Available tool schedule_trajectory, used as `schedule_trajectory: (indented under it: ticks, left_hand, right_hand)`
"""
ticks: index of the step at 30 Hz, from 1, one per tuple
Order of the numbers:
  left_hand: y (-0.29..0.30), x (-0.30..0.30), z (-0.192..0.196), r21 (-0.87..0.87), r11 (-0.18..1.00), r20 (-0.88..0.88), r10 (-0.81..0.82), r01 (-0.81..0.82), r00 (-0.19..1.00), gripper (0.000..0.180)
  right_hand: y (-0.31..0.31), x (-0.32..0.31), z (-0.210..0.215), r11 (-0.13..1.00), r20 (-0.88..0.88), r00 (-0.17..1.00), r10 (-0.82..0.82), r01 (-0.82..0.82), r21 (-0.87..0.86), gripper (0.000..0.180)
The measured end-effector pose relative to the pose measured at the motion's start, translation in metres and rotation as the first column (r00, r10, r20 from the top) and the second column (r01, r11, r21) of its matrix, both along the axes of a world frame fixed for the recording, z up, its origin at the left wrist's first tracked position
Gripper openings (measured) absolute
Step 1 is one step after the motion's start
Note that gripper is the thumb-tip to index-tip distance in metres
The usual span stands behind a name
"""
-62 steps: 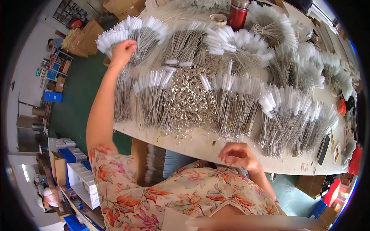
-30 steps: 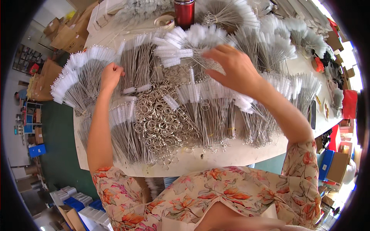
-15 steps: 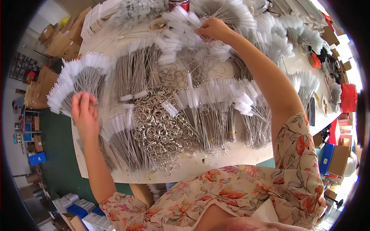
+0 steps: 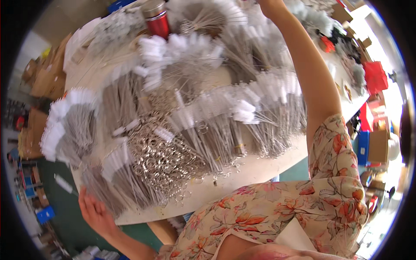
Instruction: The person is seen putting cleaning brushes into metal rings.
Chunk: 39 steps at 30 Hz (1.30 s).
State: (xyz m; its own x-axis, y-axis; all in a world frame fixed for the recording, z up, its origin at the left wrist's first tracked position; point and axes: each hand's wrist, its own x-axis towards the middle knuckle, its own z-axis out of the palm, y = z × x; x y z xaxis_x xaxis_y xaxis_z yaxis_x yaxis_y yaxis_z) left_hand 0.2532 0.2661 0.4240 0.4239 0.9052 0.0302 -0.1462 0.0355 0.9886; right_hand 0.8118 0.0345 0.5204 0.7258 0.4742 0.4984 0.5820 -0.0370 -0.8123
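Your left hand (image 4: 96,212) is no longer up on the white-tipped brush bundle (image 4: 69,125); it is now lower, at the table edge (image 4: 143,214), beside the nearest wire brushes (image 4: 108,182). Your right hand (image 4: 268,4) reaches farther than before, to the far brushes (image 4: 242,39) at the top border, mostly out of view. The whole view shifts closer.
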Motion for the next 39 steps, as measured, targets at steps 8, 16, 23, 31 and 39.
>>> schedule_trajectory:
  ticks: [8,16,23,31,39]
  left_hand:
    - [-0.03,-0.028,-0.029,-0.017,0.997,-0.002,0.074,-0.074,0.997,0.026]
    - [-0.046,-0.044,-0.047,-0.173,0.969,-0.036,0.174,-0.178,0.984,0.028]
    - [-0.058,-0.048,-0.051,-0.254,0.954,-0.011,0.161,-0.159,0.987,0.026]
    - [-0.047,-0.036,-0.067,-0.226,0.972,0.003,0.06,-0.058,0.998,0.027]
    - [-0.062,-0.037,-0.063,-0.225,0.974,0.014,0.031,-0.027,0.999,0.028]
  right_hand:
    - [-0.116,0.087,-0.09,0.627,0.327,0.874,-0.359,0.485,-0.609,0.028]
    - [-0.104,0.103,-0.119,0.447,0.271,0.761,-0.59,0.587,-0.675,0.033]
    - [-0.111,0.125,-0.139,0.431,0.329,0.695,-0.639,0.678,-0.595,0.032]
    - [-0.103,0.068,-0.057,0.908,0.073,0.909,-0.411,0.401,0.122,0.024]
    - [-0.063,-0.005,-0.086,0.466,0.299,0.916,-0.266,0.394,-0.792,0.031]
